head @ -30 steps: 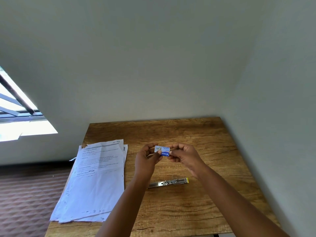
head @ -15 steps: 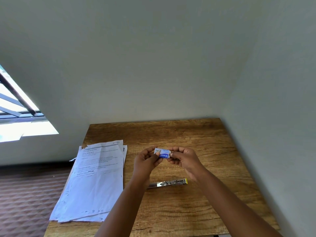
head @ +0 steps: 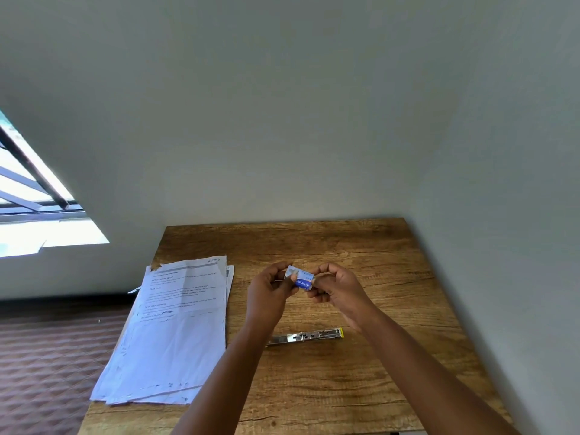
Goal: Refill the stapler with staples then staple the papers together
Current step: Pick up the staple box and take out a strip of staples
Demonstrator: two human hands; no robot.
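Observation:
A small blue and white staple box (head: 300, 278) is held above the wooden table (head: 392, 277). My left hand (head: 270, 291) pinches its left end and my right hand (head: 337, 287) pinches its right end. Below the hands a slim metal stapler (head: 306, 336) with a yellow tip lies flat on the table, pointing right; my left forearm covers its left end. A stack of printed white papers (head: 175, 334) lies on the left side of the table and hangs a little over the left edge.
The table stands in a corner, with a grey wall behind it and another along its right side. Left of the table is patterned brown floor (head: 47, 356), and a bright window (head: 28, 215) sits low at the far left.
Both hands have stayed on the staple box and shifted it slightly, tilting its right end down. The stapler and papers have not moved.

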